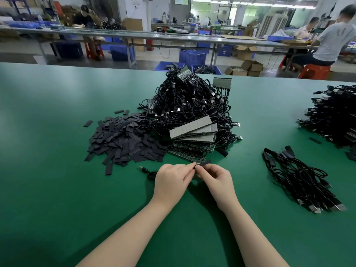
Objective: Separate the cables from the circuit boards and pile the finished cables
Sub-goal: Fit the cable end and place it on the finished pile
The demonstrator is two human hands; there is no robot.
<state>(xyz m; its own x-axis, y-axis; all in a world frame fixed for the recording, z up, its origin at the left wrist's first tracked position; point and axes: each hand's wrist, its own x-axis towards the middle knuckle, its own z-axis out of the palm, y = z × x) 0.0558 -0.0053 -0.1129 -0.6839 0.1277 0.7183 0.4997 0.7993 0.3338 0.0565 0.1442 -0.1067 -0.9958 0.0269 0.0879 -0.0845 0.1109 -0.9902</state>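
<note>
My left hand [171, 182] and my right hand [216, 179] meet over the green table, just in front of a stack of circuit boards [194, 138]. Between their fingertips they pinch a small black sleeve piece [203, 163] on a cable end. The black cable [149, 173] trails left from under my left hand, its USB plug lying on the table. Behind the boards rises a big tangle of black cables with boards attached [192, 101]. A small pile of loose cables [300, 180] lies to the right.
A heap of flat black sleeve pieces [123, 137] spreads to the left of the boards. A second large cable heap [333, 116] sits at the right edge. Beyond the table's far edge are blue crates, cardboard boxes, benches and seated people.
</note>
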